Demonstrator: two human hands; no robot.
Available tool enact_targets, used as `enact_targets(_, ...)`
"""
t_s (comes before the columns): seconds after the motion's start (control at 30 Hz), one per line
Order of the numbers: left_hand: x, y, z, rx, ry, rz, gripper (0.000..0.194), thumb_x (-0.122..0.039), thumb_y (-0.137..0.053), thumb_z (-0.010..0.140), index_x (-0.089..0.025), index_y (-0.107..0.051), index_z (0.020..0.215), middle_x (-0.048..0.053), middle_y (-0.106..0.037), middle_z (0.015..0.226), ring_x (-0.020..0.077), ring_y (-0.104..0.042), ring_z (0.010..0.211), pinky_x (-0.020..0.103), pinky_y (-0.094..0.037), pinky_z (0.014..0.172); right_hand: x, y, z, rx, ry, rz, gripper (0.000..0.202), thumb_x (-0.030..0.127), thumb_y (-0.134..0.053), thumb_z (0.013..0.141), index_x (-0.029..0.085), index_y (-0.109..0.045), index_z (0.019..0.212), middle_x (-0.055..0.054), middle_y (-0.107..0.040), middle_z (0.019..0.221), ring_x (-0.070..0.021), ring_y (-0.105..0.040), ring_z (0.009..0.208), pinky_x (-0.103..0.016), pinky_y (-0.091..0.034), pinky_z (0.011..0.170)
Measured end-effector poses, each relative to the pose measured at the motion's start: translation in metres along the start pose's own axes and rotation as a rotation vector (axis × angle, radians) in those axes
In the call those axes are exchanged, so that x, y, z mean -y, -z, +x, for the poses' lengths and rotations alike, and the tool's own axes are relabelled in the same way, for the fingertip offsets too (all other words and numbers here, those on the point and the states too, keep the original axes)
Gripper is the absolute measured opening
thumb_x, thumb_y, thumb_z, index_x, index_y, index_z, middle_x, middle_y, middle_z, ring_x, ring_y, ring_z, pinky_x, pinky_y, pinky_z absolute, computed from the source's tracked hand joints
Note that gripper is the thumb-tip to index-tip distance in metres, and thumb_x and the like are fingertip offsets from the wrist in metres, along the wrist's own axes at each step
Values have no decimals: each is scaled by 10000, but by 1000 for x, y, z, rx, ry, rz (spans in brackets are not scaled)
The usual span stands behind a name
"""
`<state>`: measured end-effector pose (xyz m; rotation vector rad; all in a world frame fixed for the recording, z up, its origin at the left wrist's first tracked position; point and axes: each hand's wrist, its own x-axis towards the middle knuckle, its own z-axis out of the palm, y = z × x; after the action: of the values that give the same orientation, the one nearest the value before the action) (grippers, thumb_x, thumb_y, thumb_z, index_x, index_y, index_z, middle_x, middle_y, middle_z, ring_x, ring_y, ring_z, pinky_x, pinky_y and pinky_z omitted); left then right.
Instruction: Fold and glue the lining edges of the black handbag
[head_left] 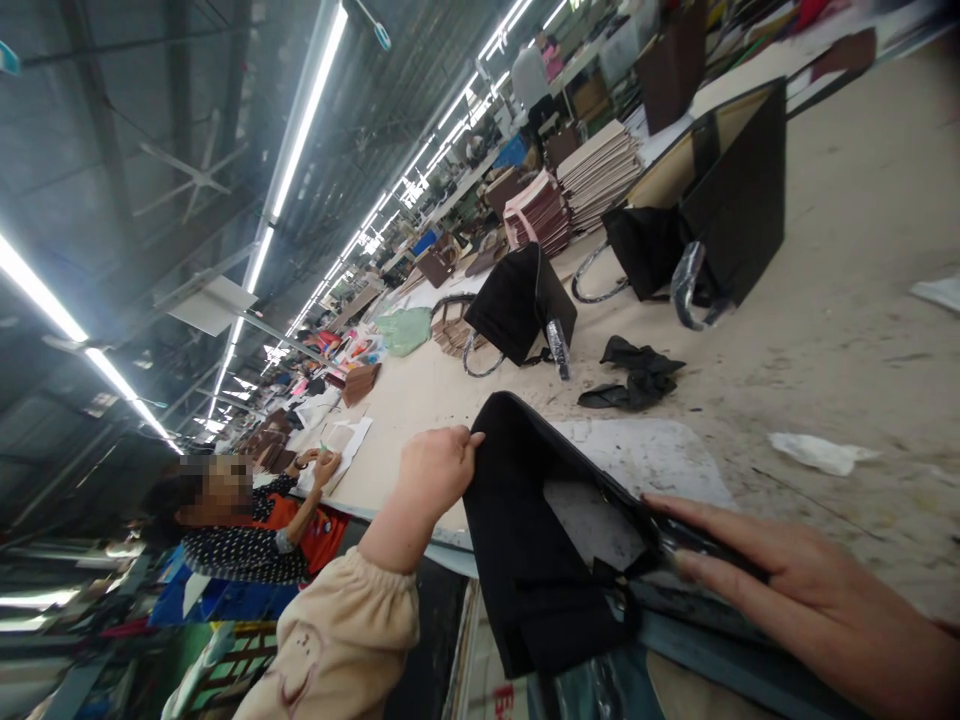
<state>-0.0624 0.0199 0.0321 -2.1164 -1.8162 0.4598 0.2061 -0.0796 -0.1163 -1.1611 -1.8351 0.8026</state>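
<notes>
A black handbag [517,560] is tilted at the table's near edge, between my two hands. My left hand [439,470] is closed on its upper left corner, fingers curled over the edge. My right hand [817,590] pinches the bag's right side, thumb and fingers on either side of a dark, shiny strip there. Below the bag show plastic-wrapped parts that look like handles. Beyond it, a smaller-looking black bag [517,305] and a large open black bag [731,200] lie on the table, their handles wrapped in clear plastic.
Crumpled black cloth [634,378] and a white scrap [821,452] lie on the stained table [862,330]. Stacks of brown and pale panels [596,175] stand farther back, near a green plastic bag [405,330]. At the left, a co-worker [247,540] handles papers at the table edge.
</notes>
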Motion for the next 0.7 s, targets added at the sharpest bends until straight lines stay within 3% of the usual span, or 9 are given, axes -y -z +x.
enact_targets(0.07, 5, -5, 0, 14, 64, -194, 483, -482, -304, 883, -165, -598, 667, 56, -609, 615, 182, -575, 626, 267, -355, 576, 0, -1, -1, 0, 8, 7, 423, 401, -501, 843, 306, -526, 1255, -5, -621, 1146, -249, -624, 970, -337, -550, 797)
enact_targets(0.17, 13, -13, -6, 49, 160, -679, 620, -579, -201, 871, -150, -553, 592, 36, -570, 552, 152, -558, 595, 249, -393, 586, 1, 0, -3, -3, 17, 27, 415, 398, -486, 851, 299, -531, 1251, -8, -635, 1121, -241, -635, 944, -316, -566, 753)
enact_targets(0.23, 17, -16, -13, 83, 246, -1038, 712, -647, -131, 840, -127, -578, 647, 57, -601, 585, 153, -572, 586, 260, -440, 606, 2, 0, -3, 1, 18, 35, 419, 397, -484, 853, 293, -527, 1256, -11, -636, 1119, -238, -639, 934, -310, -568, 744)
enact_targets(0.3, 20, -16, -19, 99, 323, -1258, 773, -695, -118, 806, -99, -604, 735, 87, -635, 640, 159, -587, 574, 279, -471, 613, 3, 0, -4, 5, 15, 42, 423, 395, -489, 850, 288, -527, 1257, -16, -631, 1128, -242, -635, 942, -308, -567, 744)
enact_targets(0.37, 21, -13, -25, 104, 337, -1240, 743, -711, -193, 789, -98, -612, 759, 87, -644, 654, 162, -597, 574, 275, -471, 612, 4, -1, -4, 8, 13, 55, 422, 389, -496, 847, 283, -532, 1254, -19, -626, 1136, -245, -630, 952, -300, -566, 745)
enact_targets(0.5, 14, -10, -35, 183, 237, -767, 551, -657, -420, 753, -151, -538, 571, 15, -545, 498, 142, -546, 519, 228, -358, 505, 5, -3, -4, 15, 14, 69, 421, 391, -503, 843, 278, -541, 1247, -23, -619, 1145, -246, -627, 958, -301, -559, 759)
enact_targets(0.57, 9, -12, -39, 175, 227, -586, 517, -601, -422, 777, -168, -458, 499, -8, -458, 444, 123, -476, 472, 231, -279, 463, 7, -4, -4, 17, 6, 65, 429, 401, -496, 847, 275, -533, 1255, -27, -617, 1148, -248, -623, 965, -317, -554, 769)
enact_targets(0.7, 5, -16, -43, 171, 217, -628, 467, -468, -350, 838, -181, -407, 474, -15, -415, 436, 113, -446, 465, 230, -286, 469, 14, -1, -3, 49, -10, 94, 427, 397, -481, 858, 253, -535, 1256, -37, -623, 1136, -245, -622, 967, -309, -549, 774)
